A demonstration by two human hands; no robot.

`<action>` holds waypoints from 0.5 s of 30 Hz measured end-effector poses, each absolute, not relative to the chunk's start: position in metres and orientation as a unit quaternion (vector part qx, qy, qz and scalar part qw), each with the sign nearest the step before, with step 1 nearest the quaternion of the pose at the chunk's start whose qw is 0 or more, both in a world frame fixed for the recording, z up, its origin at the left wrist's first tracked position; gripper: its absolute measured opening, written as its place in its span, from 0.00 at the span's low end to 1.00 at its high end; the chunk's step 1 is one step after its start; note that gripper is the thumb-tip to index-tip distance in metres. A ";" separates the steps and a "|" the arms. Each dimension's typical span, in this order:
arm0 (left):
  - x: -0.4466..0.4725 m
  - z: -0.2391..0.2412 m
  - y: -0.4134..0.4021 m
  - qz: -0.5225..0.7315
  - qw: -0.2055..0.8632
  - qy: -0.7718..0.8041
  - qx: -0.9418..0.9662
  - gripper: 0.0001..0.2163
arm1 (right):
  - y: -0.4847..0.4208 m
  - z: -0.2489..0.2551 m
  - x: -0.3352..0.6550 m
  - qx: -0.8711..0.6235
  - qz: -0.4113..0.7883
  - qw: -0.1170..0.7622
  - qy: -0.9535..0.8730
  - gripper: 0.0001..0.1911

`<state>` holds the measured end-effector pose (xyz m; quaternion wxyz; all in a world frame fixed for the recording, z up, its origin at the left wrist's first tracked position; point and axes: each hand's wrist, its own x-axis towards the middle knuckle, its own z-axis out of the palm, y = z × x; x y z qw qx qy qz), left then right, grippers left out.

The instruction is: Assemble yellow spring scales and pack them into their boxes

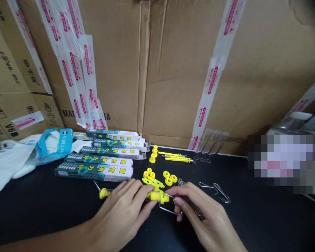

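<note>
My left hand [124, 210] and my right hand [199, 213] meet over a black table [252, 224]. Both pinch a small assembly: a yellow plastic piece [157, 196] fitted onto a bent metal wire hook [169, 209]. The left fingers close on the yellow piece from the left. From the right, my other hand's fingertips grip the wire loop. A yellow cap on a thin metal rod [104, 193] lies just left of my left hand.
Loose yellow rings and caps [168, 177] and yellow sticks [177, 156] lie beyond the hands. Wire hooks [217, 190] rest at right. Several teal-and-white boxes [99, 164] are stacked at left beside plastic bags [28, 154]. Taped cardboard cartons [173, 70] wall the back.
</note>
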<state>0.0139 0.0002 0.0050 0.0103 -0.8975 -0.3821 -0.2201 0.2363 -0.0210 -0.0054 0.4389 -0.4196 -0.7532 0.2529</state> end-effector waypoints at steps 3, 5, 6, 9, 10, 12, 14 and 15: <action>0.012 0.004 0.000 -0.227 -0.011 -0.382 -0.896 0.10 | -0.022 -0.010 0.234 -0.411 0.204 0.441 -0.771 0.13; 0.011 0.003 0.000 -0.234 -0.026 -0.377 -0.896 0.11 | -0.022 -0.011 0.233 -0.419 0.193 0.444 -0.768 0.13; 0.011 0.002 0.000 -0.237 -0.030 -0.374 -0.896 0.11 | -0.022 -0.012 0.233 -0.425 0.189 0.447 -0.764 0.13; 0.010 0.001 0.001 -0.234 -0.033 -0.372 -0.897 0.11 | -0.024 -0.013 0.232 -0.436 0.169 0.452 -0.759 0.12; 0.010 0.002 0.001 -0.234 -0.033 -0.375 -0.896 0.12 | -0.025 -0.013 0.231 -0.439 0.163 0.450 -0.761 0.11; 0.010 0.003 0.001 -0.229 -0.037 -0.379 -0.896 0.12 | -0.026 -0.014 0.230 -0.436 0.150 0.443 -0.769 0.11; 0.010 0.005 0.001 -0.222 -0.044 -0.378 -0.898 0.12 | -0.027 -0.014 0.230 -0.426 0.140 0.436 -0.781 0.12; 0.009 0.005 0.001 -0.218 -0.048 -0.376 -0.899 0.11 | -0.027 -0.015 0.230 -0.419 0.136 0.433 -0.787 0.13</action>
